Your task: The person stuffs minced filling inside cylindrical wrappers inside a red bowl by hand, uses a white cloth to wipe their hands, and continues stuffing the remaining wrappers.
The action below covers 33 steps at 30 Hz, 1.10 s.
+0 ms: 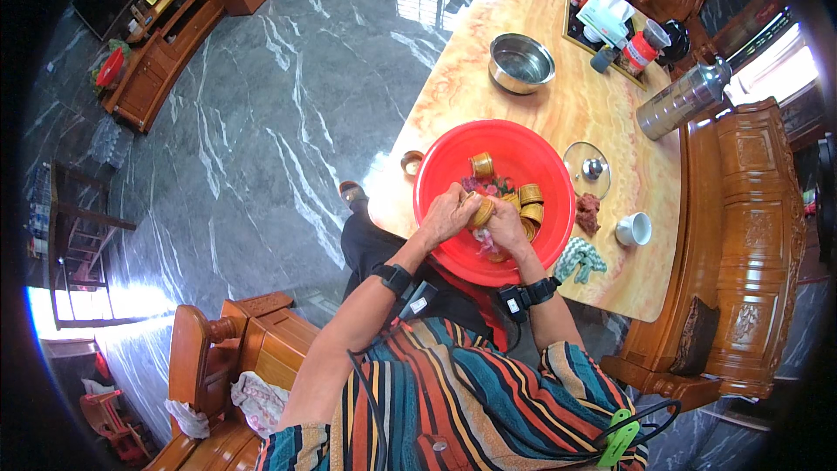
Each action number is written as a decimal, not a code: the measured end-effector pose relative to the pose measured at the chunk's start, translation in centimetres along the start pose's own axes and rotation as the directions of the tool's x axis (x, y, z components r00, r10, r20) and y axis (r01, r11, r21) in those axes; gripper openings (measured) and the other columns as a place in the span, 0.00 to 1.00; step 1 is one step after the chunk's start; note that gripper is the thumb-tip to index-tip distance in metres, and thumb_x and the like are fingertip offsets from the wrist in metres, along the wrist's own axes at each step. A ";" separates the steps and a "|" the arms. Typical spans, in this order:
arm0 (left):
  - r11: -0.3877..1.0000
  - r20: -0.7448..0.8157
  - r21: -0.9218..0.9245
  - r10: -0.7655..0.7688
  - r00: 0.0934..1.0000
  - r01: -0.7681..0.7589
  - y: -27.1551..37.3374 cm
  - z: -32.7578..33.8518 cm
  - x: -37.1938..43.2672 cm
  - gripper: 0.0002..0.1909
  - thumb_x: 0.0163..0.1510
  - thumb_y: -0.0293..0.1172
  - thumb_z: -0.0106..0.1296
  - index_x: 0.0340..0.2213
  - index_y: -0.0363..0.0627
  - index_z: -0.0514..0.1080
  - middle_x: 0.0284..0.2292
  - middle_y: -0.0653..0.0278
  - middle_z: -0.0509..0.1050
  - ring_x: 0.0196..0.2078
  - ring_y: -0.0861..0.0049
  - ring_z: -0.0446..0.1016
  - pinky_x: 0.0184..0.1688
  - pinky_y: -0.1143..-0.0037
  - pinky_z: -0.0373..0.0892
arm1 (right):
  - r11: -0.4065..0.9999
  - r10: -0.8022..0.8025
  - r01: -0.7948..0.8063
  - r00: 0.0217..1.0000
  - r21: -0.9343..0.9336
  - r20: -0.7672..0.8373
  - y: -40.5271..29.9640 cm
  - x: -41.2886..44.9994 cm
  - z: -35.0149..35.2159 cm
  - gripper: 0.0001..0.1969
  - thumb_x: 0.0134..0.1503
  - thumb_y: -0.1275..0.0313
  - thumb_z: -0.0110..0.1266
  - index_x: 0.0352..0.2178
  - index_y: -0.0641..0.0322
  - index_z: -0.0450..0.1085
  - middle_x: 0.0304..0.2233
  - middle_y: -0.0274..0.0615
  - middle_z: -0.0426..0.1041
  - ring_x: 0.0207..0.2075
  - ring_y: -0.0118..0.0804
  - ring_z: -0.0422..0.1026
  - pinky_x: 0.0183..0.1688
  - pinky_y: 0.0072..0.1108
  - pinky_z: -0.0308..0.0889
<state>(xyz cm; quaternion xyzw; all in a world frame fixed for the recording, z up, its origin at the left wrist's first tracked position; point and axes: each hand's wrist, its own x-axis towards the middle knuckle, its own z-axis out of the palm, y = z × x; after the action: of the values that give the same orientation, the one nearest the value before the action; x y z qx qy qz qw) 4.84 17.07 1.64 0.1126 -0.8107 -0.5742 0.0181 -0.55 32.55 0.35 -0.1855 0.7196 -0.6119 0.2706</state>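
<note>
Both of my hands are over a large red plastic basin (451, 163) at the near edge of a marble-patterned table. My left hand (452, 210) and my right hand (508, 226) grip one small yellow-brown ring-shaped piece (482, 211) between them, from its two sides. Several similar pieces lie in the basin, one apart near the far side (481, 164) and others grouped at the right (531, 193). Beneath the hands, a flower pattern shows on the basin's bottom, partly hidden. What the held piece is made of, I cannot tell.
Right of the basin lie a glass lid (592, 169), a reddish-brown clump (588, 214), a white mug (633, 229) and a green-and-white cloth (580, 260). A steel bowl (522, 63) stands beyond it, a small brown bowl (412, 163) to its left. A metal flask (680, 99) stands farther right.
</note>
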 end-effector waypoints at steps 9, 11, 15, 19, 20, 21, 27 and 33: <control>0.956 0.120 -0.292 0.051 0.991 -0.014 -0.1 -0.2 0.2 0.22 0.52 0.48 0.47 0.31 0.37 0.65 0.21 0.54 0.69 0.25 0.68 0.69 0.30 0.71 0.66 | 0.985 -0.111 0.097 0.990 -0.145 -0.091 -1.0 -0.7 0.1 0.03 0.50 0.77 0.47 0.25 0.65 0.67 0.17 0.38 0.69 0.21 0.28 0.69 0.25 0.22 0.64; 0.999 0.148 -0.048 -0.006 0.989 0.014 0.1 -0.4 0.2 0.17 0.56 0.43 0.46 0.32 0.37 0.68 0.22 0.63 0.70 0.26 0.82 0.68 0.27 0.79 0.65 | 0.976 -0.107 0.087 0.990 -0.200 -0.092 -1.7 -1.1 0.2 0.03 0.50 0.77 0.48 0.25 0.65 0.67 0.18 0.41 0.69 0.22 0.32 0.70 0.26 0.24 0.64; 0.998 0.152 0.064 0.018 0.988 -0.028 -0.2 -0.1 0.6 0.21 0.57 0.46 0.42 0.30 0.36 0.69 0.21 0.55 0.71 0.24 0.71 0.71 0.28 0.73 0.66 | 0.787 -0.426 0.289 0.894 -0.545 -0.141 -2.6 -1.1 0.8 0.04 0.49 0.75 0.50 0.26 0.64 0.67 0.19 0.50 0.69 0.23 0.46 0.71 0.27 0.29 0.64; 0.995 0.204 0.095 0.010 0.979 -0.030 0.2 0.0 0.7 0.25 0.57 0.50 0.39 0.29 0.35 0.70 0.24 0.47 0.71 0.27 0.58 0.72 0.32 0.67 0.67 | 0.724 -0.505 0.352 0.856 -0.593 -0.109 -1.8 -0.9 0.4 0.06 0.50 0.72 0.51 0.29 0.63 0.69 0.21 0.46 0.70 0.25 0.37 0.73 0.27 0.25 0.65; 0.993 0.188 0.107 0.022 0.982 -0.043 0.9 -0.1 0.4 0.25 0.57 0.50 0.38 0.29 0.35 0.69 0.24 0.45 0.71 0.28 0.56 0.72 0.32 0.66 0.67 | 0.725 -0.504 0.349 0.856 -0.594 -0.112 -1.3 -0.8 0.1 0.06 0.50 0.72 0.51 0.29 0.63 0.69 0.21 0.46 0.70 0.25 0.37 0.73 0.27 0.25 0.65; 0.993 0.187 0.108 0.020 0.982 -0.041 0.7 0.0 0.3 0.25 0.57 0.50 0.38 0.29 0.35 0.69 0.24 0.45 0.71 0.28 0.56 0.72 0.32 0.66 0.67 | 0.815 -0.392 0.286 0.912 -0.504 -0.117 -1.1 -0.7 0.1 0.07 0.51 0.72 0.50 0.30 0.63 0.69 0.21 0.44 0.70 0.24 0.35 0.72 0.27 0.24 0.64; 0.993 0.059 -0.096 0.070 0.996 -0.064 -0.8 0.4 0.3 0.22 0.54 0.49 0.44 0.30 0.38 0.67 0.22 0.50 0.71 0.26 0.61 0.73 0.29 0.68 0.66 | 0.985 -0.104 0.096 0.993 -0.143 -0.055 -0.8 -0.4 0.0 0.05 0.51 0.75 0.46 0.26 0.65 0.68 0.20 0.44 0.70 0.22 0.34 0.70 0.26 0.24 0.64; 0.990 0.198 -0.136 0.051 0.979 -0.024 0.9 -0.7 -0.2 0.12 0.54 0.35 0.49 0.38 0.41 0.64 0.25 0.66 0.69 0.31 0.84 0.68 0.33 0.78 0.66 | 0.998 -0.060 0.061 0.997 -0.026 0.046 1.6 0.4 -1.2 0.08 0.53 0.73 0.47 0.30 0.65 0.72 0.23 0.33 0.72 0.25 0.22 0.69 0.27 0.19 0.65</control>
<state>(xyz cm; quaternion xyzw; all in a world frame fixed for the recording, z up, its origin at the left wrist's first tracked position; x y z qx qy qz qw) 4.97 16.77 2.76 0.0369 -0.7704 -0.6348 -0.0456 -1.53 33.52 -1.13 -0.2245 0.7158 -0.6057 0.2655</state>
